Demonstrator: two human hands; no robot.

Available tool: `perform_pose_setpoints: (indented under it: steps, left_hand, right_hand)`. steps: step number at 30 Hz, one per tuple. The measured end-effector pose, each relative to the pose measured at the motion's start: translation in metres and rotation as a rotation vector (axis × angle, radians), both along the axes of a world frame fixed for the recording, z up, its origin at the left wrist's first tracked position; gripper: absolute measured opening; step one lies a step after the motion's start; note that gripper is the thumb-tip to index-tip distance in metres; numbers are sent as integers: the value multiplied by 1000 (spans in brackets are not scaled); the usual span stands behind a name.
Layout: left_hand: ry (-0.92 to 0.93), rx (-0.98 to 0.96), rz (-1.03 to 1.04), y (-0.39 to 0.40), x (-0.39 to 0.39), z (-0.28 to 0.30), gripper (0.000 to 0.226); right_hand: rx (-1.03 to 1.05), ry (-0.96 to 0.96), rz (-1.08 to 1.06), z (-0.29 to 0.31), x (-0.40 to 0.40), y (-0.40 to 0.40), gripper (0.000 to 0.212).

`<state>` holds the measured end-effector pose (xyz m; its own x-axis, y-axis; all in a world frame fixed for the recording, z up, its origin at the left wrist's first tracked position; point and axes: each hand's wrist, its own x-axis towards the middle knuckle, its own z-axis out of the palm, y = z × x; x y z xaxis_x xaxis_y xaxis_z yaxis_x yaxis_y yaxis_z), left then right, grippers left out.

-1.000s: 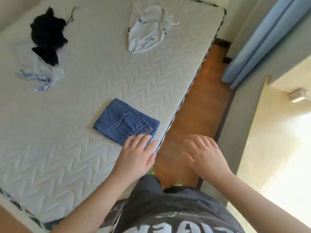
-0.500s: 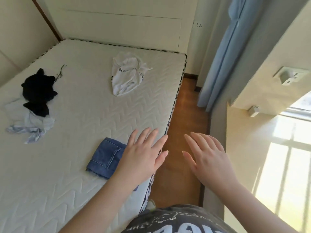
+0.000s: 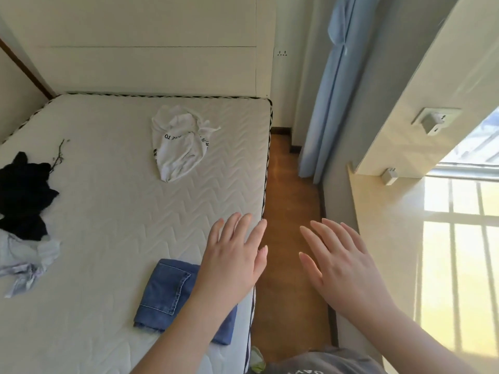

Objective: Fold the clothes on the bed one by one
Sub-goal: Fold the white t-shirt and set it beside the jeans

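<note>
both hands (image 3: 286,265) empty above folded jeans (image 3: 164,292)

I'm standing in a bedroom of a home: a bare quilted mattress (image 3: 113,211) with a striped edge fills the space in front of me, pushed against a pale panelled headboard (image 3: 151,49) at its far edge. Loose clothes lie on it, a white garment (image 3: 179,147) near the far right corner, a black one (image 3: 23,195) and a pale crumpled one (image 3: 24,260) at the left edge, and folded denim (image 3: 167,290) by the near right edge. Beside the bed runs a strip of wooden floor (image 3: 291,238), a light blue curtain (image 3: 329,90) hangs at the wall, and sun comes through a barred window (image 3: 459,238) on my right
</note>
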<state>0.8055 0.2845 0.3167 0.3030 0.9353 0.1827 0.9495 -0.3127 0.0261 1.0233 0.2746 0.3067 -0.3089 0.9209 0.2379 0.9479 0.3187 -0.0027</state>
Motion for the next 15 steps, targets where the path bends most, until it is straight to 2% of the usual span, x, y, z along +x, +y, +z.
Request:
perform_pose_setpoints:
  steps: [7,15]
  left_hand:
    - [-38,10,-38,55,33,-5,45]
    - [-14,36,-71,141,90,-11,45]
  right_hand:
    - [-25,36,-89,-2,33,47,50]
    - [-82,71,-82,-10,106,143,50]
